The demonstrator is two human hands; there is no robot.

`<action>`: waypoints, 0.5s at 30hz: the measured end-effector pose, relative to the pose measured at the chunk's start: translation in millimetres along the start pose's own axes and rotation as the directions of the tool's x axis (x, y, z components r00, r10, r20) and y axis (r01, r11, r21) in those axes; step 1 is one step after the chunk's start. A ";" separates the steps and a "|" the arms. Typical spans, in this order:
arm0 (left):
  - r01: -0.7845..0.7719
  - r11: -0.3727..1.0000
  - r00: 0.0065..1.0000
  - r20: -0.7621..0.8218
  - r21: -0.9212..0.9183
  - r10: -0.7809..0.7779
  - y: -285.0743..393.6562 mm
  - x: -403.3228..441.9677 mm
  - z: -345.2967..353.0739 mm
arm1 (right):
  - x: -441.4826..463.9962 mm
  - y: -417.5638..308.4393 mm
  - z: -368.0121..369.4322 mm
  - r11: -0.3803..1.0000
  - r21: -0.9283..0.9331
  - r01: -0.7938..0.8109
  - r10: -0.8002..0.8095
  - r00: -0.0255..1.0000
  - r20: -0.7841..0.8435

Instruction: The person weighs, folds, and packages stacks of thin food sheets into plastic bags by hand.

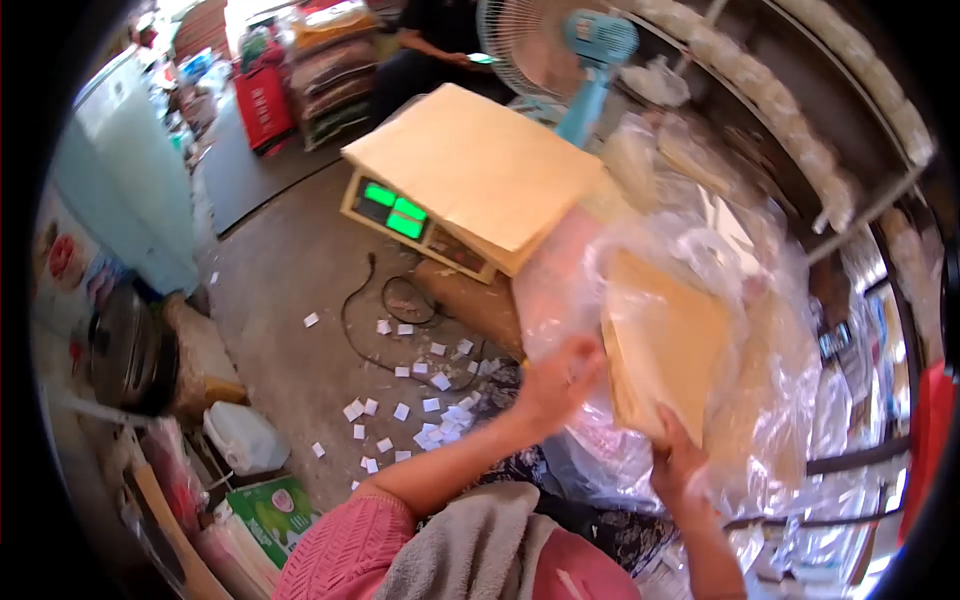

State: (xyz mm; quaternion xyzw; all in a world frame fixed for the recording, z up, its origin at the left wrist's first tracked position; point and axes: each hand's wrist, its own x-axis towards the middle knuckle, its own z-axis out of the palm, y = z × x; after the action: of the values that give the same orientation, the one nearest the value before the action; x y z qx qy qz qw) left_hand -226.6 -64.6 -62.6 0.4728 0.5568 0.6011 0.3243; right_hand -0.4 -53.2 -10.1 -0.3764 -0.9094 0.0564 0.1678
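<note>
My right hand (677, 462) grips the lower edge of a tan stack of flat sheets (665, 340), which lies partly inside clear plastic wrapping (780, 400). To its left, my left hand (565, 382) hovers beside the stack, blurred, so its fingers are hard to make out. Ahead, another tan stack (480, 165) rests on a digital scale (365, 205) whose displays glow green. A pinkish plastic surface (555, 270) shows between the scale and the wrapped stack.
Small white squares (430, 432) and a black cable (350, 318) lie on the floor. A blue fan (598, 45) stands behind the scale, near a seated person (425, 50). Shelves (770, 90) line the right; a white jug (245, 438) stands at left.
</note>
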 end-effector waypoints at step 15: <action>-0.528 0.619 0.849 0.348 0.582 0.398 -108.4 114.4 51.3 | 49.9 73.1 -336.5 0.898 0.362 -0.252 0.415 0.758 -0.503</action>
State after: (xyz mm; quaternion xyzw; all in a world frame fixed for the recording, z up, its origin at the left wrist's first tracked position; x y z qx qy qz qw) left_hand -232.9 77.3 -148.1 0.7371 0.5572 0.3819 0.0201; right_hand 132.2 25.9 301.6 -0.5063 -0.7181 0.0952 0.4679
